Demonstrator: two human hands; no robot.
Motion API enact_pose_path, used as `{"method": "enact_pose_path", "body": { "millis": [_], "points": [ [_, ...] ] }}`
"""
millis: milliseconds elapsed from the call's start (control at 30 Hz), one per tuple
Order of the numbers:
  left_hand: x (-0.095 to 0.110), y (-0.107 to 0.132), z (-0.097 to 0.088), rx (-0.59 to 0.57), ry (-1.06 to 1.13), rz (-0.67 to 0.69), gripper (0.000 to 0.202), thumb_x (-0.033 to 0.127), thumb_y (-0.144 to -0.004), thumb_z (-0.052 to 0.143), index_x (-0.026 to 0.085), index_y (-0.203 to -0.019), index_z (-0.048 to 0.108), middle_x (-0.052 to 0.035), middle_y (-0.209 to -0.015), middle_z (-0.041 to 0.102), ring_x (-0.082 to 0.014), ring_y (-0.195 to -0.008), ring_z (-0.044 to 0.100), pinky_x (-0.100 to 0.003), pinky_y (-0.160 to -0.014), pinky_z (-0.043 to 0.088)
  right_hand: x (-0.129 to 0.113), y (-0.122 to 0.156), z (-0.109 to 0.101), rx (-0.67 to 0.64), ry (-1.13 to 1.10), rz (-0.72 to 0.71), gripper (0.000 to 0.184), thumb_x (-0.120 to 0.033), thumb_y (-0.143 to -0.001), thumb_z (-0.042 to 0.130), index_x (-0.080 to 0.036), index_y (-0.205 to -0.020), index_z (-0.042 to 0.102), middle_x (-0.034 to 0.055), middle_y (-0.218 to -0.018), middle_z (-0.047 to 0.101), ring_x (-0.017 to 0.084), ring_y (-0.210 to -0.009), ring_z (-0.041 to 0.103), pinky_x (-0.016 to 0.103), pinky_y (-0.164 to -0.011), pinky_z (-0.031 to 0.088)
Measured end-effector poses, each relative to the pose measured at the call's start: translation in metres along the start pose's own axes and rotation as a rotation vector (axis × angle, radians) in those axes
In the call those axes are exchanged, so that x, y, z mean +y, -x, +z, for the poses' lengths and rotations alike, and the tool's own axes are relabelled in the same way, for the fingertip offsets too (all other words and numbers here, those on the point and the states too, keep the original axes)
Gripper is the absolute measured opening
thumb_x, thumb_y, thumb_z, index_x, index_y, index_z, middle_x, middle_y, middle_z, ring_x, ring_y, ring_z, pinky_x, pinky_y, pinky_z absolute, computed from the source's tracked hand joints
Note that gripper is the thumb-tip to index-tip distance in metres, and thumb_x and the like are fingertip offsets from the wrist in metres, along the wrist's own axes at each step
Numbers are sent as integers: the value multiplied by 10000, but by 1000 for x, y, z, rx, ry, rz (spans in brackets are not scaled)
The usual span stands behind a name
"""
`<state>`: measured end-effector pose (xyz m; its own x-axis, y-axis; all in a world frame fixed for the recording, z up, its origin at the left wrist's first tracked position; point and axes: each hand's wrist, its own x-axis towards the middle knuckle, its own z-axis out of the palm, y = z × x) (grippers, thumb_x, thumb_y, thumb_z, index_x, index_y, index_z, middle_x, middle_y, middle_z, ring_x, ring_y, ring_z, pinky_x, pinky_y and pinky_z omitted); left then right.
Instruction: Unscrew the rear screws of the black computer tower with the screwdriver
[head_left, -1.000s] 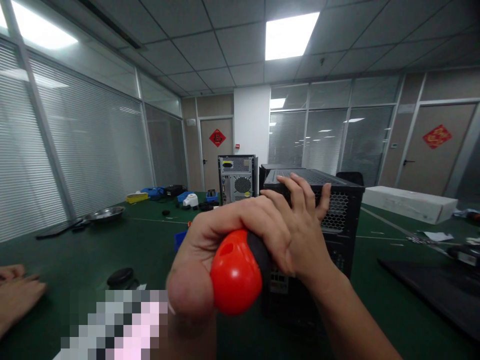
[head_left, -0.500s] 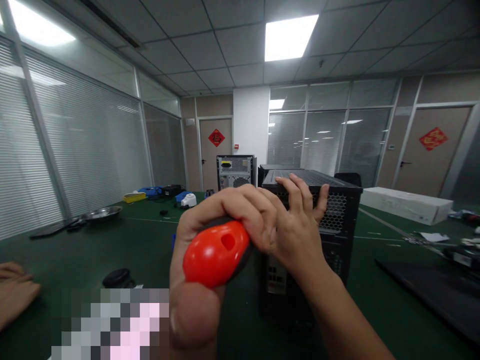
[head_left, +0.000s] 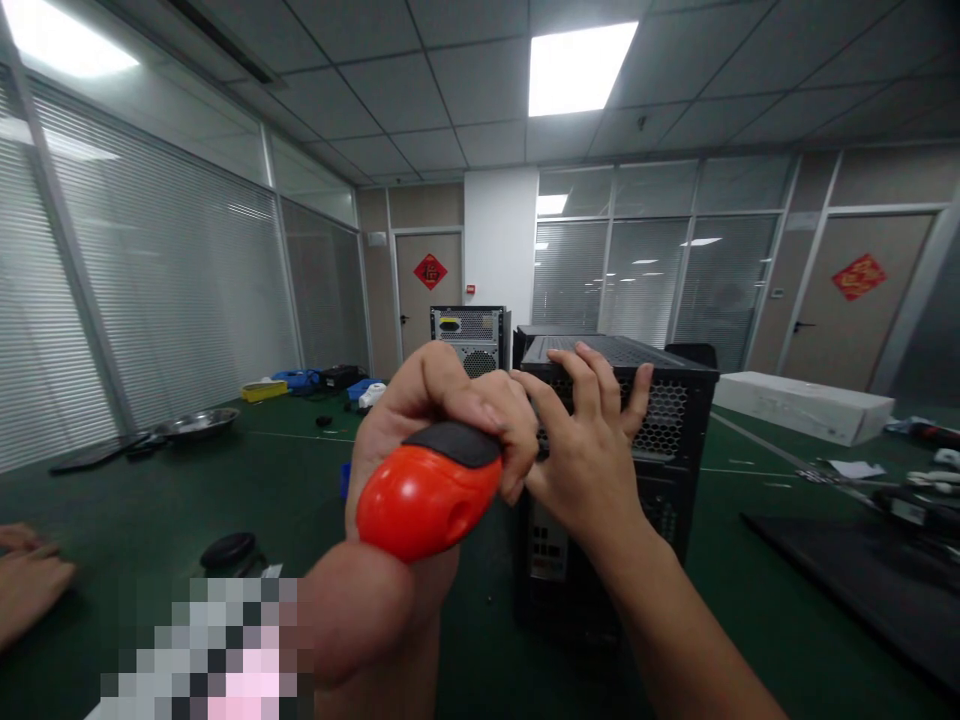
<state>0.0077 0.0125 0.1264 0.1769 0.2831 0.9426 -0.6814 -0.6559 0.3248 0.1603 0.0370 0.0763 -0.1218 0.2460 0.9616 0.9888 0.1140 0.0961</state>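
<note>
My left hand (head_left: 435, 420) is wrapped around a screwdriver (head_left: 420, 505) with a red and black handle, its butt end facing me. The shaft and tip are hidden behind the handle and my fingers. My right hand (head_left: 592, 460) lies against a black computer case (head_left: 664, 420), several fingers spread over its top edge by the honeycomb vent. Behind my left hand, the tips of my right thumb and index finger are hard to see; whether they touch the shaft I cannot tell.
On the green table (head_left: 285, 520) stands another computer case (head_left: 471, 335) farther back. A long white box (head_left: 810, 405) and a black mat (head_left: 847, 590) lie right. At left are a metal dish (head_left: 199, 424), a round black object (head_left: 229, 552) and another person's hand (head_left: 34, 580).
My left hand has turned the screwdriver handle: its hole has moved down and the black grip now shows on top. My left thumb has shifted left. The right hand stays on the case.
</note>
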Motion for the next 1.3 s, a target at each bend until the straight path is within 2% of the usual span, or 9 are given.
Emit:
{"method": "enact_pose_path", "body": {
  "millis": [133,200,400,500,700,800,933,1067,1300],
  "points": [
    [3,3,-3,-50,-51,-27,687,770,-912,442,154,-845,737,-80,-783,649,-223,-773,627,-403,-828,514,2,2,2,25,-32,-12,512,-278,-823,666,-263,-1329,585,99,-1470,454,345,-1473,318,679,-1231,10],
    [6,6,-3,-57,-48,-75,673,753,-932,424,162,-898,745,-85,-833,657,-230,-797,634,-405,-826,514,2,2,2,34,-40,-20,471,-263,-850,621,-249,-1319,584,107,-1473,452,345,-1473,317,687,-1227,19],
    [3,4,1,-7,27,-129,564,770,-807,633,206,-820,644,4,-642,552,-148,-566,502,-318,-612,453,0,1,0,4,-1,-7,497,-277,-819,688,-277,-1310,611,105,-1473,456,339,-1478,315,670,-1228,2],
    [-1,1,-1,-20,67,-104,510,726,-826,655,218,-803,614,43,-547,488,-127,-501,447,-296,-585,433,-1,0,-1,0,2,2,545,-278,-788,738,-295,-1318,612,97,-1477,454,333,-1481,312,660,-1232,-4],
    [5,2,-6,-6,-71,-3,682,772,-902,455,167,-875,768,-104,-919,654,-254,-928,620,-425,-947,506,-1,1,1,29,-20,6,538,-266,-794,730,-253,-1315,596,103,-1468,466,337,-1475,319,665,-1236,18],
    [10,5,-2,43,-55,-53,681,736,-947,393,169,-983,769,-99,-899,642,-235,-844,603,-407,-858,524,-1,1,2,35,-11,-2,501,-268,-812,705,-246,-1301,604,106,-1469,459,344,-1469,318,678,-1228,30],
    [12,7,1,106,-12,-105,668,808,-860,490,171,-934,675,-51,-785,575,-188,-704,527,-369,-737,489,-1,1,1,15,-3,0,535,-291,-793,734,-278,-1314,613,94,-1470,454,347,-1466,317,682,-1221,21],
    [8,7,-6,56,44,-117,620,814,-815,570,198,-887,574,9,-650,516,-155,-613,460,-354,-693,441,-2,0,0,13,0,20,520,-285,-810,740,-300,-1315,622,89,-1473,458,334,-1471,317,673,-1225,18],
    [-4,1,-24,-90,-86,48,378,570,-835,753,226,-682,730,-39,-744,566,-193,-719,572,-375,-714,479,-3,0,0,25,-17,25,547,-264,-774,761,-294,-1305,631,89,-1461,469,336,-1462,336,662,-1230,17]
  ]
}}
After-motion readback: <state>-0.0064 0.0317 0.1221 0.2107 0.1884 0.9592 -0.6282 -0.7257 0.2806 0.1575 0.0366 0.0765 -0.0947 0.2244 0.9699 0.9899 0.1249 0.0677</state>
